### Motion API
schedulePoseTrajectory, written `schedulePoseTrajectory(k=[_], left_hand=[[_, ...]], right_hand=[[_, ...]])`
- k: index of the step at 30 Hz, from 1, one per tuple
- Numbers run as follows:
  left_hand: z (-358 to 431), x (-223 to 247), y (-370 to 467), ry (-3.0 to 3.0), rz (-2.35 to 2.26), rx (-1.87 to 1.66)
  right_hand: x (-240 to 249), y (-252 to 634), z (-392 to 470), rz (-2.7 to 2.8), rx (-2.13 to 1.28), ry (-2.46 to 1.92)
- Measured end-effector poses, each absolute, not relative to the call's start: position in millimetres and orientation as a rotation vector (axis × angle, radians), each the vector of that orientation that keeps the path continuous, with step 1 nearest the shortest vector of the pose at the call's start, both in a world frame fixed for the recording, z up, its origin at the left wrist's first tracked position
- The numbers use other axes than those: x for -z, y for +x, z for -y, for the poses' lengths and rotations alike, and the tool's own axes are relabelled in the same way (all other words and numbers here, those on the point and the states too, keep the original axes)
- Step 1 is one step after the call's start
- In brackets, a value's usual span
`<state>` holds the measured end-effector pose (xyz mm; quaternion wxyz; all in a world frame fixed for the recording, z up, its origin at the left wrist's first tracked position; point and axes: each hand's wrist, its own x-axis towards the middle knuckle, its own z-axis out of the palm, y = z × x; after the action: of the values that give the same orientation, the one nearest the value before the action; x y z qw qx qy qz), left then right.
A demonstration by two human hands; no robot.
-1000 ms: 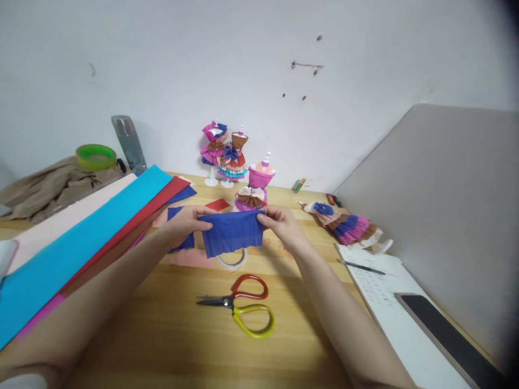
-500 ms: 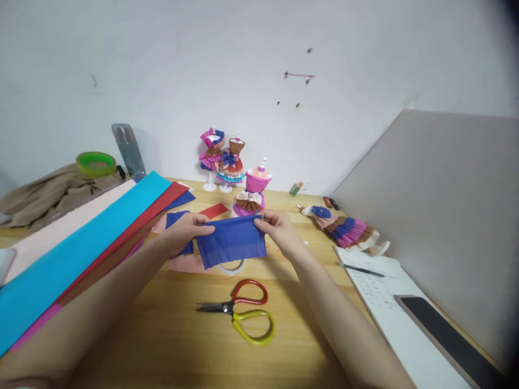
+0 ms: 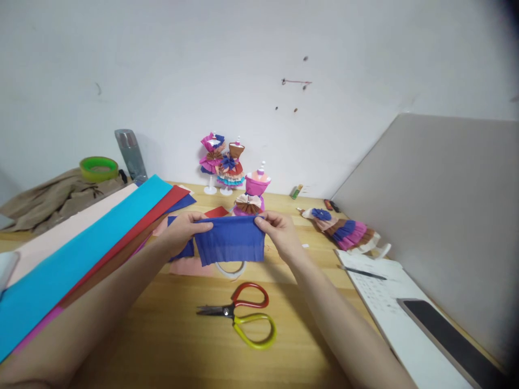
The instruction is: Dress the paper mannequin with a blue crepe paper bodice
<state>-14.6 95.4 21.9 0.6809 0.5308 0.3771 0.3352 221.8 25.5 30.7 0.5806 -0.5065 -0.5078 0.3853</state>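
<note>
Between my two hands a strip of blue crepe paper (image 3: 231, 242) is stretched above the table, its lower edge slightly wavy. My left hand (image 3: 185, 233) pinches its upper left corner, thumb in front. At the upper right corner my right hand (image 3: 278, 229) pinches it the same way. Below the strip lie scissors (image 3: 227, 311) with one red and one yellow handle. A white tape roll (image 3: 231, 270) is partly hidden behind the strip. Just past the strip stands a small dress form (image 3: 257, 186) in a pink paper dress with a fan-shaped bow.
Long coloured paper sheets (image 3: 97, 232) cover the left side. Behind them are a green tape roll (image 3: 98, 169) on brown cloth and a bottle (image 3: 130, 154). Two dressed forms (image 3: 231, 167) stand by the wall. Rightward lie another dressed form (image 3: 344, 229), a notebook (image 3: 365, 286), pen and phone (image 3: 446, 335).
The blue paper's lower left edge has risen, and the strip now hangs more level. Both hands keep their pinch in nearly the same place. The view has tipped up slightly.
</note>
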Motion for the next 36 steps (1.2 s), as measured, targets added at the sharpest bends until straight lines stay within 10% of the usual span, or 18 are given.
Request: schedulePoseTrajectory(k=[36], left_hand=[[-105.2,-30.3,-19.9,1.391,-0.759,-1.103]], right_hand=[[-26.2,224.0,-25.0,1.408,-0.475,-1.154]])
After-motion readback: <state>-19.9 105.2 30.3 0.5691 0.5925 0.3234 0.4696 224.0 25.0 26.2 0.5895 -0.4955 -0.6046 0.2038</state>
